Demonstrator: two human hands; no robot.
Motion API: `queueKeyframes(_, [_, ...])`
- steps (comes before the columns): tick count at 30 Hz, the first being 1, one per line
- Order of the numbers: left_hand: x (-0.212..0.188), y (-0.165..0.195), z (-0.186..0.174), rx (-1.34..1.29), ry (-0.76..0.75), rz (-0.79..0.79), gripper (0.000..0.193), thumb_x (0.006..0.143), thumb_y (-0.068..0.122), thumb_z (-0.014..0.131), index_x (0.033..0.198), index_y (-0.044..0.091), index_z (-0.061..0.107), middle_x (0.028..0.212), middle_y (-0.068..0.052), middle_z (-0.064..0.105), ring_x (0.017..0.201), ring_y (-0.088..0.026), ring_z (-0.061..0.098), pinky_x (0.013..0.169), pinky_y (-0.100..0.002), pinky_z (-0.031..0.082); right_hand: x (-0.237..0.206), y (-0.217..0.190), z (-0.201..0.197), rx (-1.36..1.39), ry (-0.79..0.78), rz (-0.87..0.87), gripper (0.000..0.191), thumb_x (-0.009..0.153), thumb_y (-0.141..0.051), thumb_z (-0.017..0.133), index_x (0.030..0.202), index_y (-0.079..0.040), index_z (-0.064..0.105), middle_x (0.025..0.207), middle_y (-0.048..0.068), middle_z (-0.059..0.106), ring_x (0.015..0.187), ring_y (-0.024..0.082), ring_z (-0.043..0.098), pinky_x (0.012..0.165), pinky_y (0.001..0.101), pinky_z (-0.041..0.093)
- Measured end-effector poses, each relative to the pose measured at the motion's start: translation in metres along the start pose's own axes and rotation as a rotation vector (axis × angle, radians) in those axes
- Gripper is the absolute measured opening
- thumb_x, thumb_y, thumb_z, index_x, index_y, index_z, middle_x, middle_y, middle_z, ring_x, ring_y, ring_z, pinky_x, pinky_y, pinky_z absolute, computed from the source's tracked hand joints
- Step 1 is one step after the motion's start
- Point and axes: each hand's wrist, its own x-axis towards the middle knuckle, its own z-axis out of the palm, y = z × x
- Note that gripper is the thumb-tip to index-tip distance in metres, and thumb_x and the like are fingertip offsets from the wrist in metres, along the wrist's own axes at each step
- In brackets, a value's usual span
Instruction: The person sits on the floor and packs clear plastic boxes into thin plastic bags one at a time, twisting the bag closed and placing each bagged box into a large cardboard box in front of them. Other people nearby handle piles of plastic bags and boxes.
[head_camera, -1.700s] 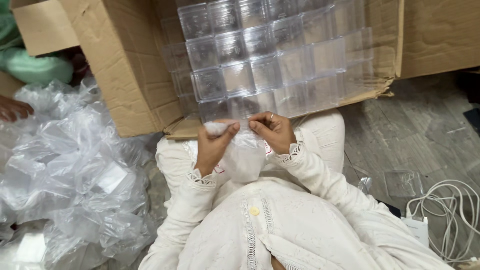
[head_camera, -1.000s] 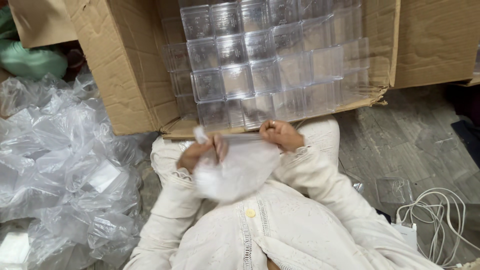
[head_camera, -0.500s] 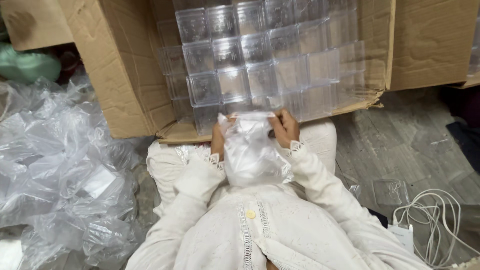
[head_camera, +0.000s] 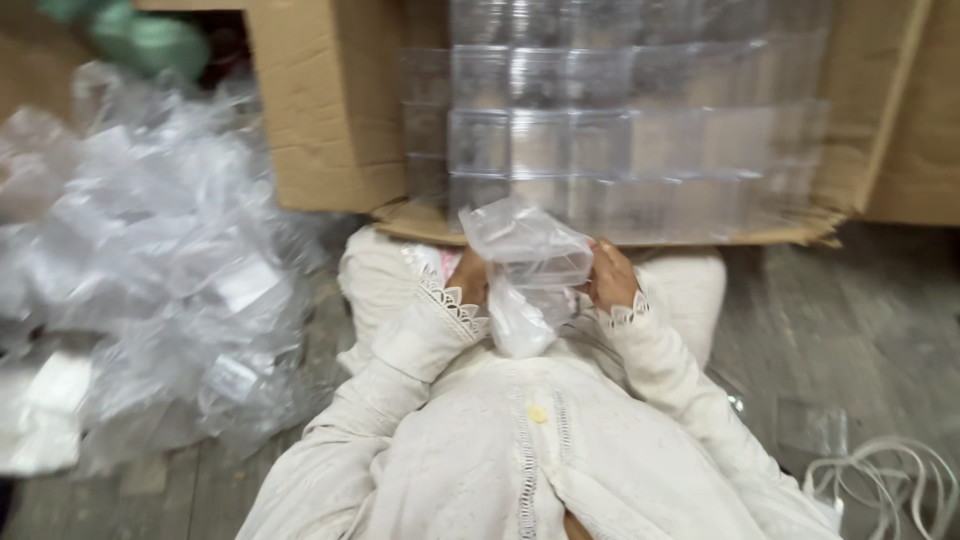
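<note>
While grey floorboards fill the lower right of the frame, an open cardboard box of clear plastic cases spans the top. At centre, left hand and right hand flank a clear plastic bag. Both sets of fingers are clamped on its sides.

The grey plank floor carries an open cardboard box at the far side, a blurred heap of clear plastic bags left, and seemingly white cable near right.
</note>
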Motion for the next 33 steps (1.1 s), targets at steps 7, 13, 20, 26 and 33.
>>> queueKeyframes(7, [-0.093, -0.005, -0.007, -0.209, -0.201, -0.205, 0.039, 0.104, 0.039, 0.071, 0.106, 0.000, 0.068, 0.094, -0.012, 0.068, 0.082, -0.023, 0.064, 0.075, -0.040, 0.052, -0.019, -0.006, 0.104, 0.147, -0.379, -0.013, 0.014, 0.104, -0.020, 0.057, 0.095, -0.012, 0.063, 0.080, -0.001, 0.067, 0.068, 0.009, 0.063, 0.061, 0.0256, 0.052])
queueKeyframes(13, [-0.155, 0.000, -0.094, -0.278, 0.257, -0.261, 0.043, 0.104, 0.042, 0.072, 0.104, -0.001, 0.067, 0.092, -0.012, 0.068, 0.081, -0.025, 0.064, 0.075, -0.042, 0.052, -0.012, -0.002, 0.177, -0.688, -0.481, -0.536, 0.020, 0.106, -0.023, 0.060, 0.096, -0.005, 0.062, 0.078, 0.004, 0.066, 0.066, 0.012, 0.062, 0.063, 0.0291, 0.051])
queueKeyframes(20, [-0.202, 0.149, -0.325, -0.075, 1.086, 0.263, 0.047, 0.105, 0.045, 0.074, 0.102, -0.001, 0.067, 0.091, -0.013, 0.067, 0.080, -0.027, 0.064, 0.075, -0.044, 0.051, 0.004, -0.016, 0.183, -0.715, -0.458, -0.447, 0.018, 0.097, -0.018, 0.066, 0.097, 0.000, 0.063, 0.070, 0.003, 0.066, 0.059, 0.007, 0.058, 0.053, 0.0264, 0.049])
queueKeyframes(26, [-0.218, 0.227, -0.366, 0.945, 1.471, 0.120, 0.059, 0.105, 0.055, 0.074, 0.097, -0.002, 0.068, 0.086, -0.017, 0.067, 0.077, -0.030, 0.064, 0.074, -0.045, 0.051, -0.001, -0.024, 0.175, -0.800, -0.384, -0.363, 0.017, 0.096, -0.017, 0.069, 0.099, 0.000, 0.070, 0.070, 0.002, 0.065, 0.060, 0.006, 0.053, 0.054, 0.0257, 0.046])
queueKeyframes(33, [-0.151, 0.196, -0.142, 0.386, 0.782, 0.558, 0.044, 0.107, 0.036, 0.056, 0.126, -0.001, 0.069, 0.119, -0.008, 0.075, 0.108, -0.014, 0.068, 0.094, -0.030, 0.054, -0.013, -0.063, 0.222, -0.441, -0.558, -0.505, 0.029, 0.097, -0.020, 0.073, 0.117, -0.002, 0.064, 0.103, 0.003, 0.070, 0.096, 0.008, 0.065, 0.084, 0.0262, 0.053])
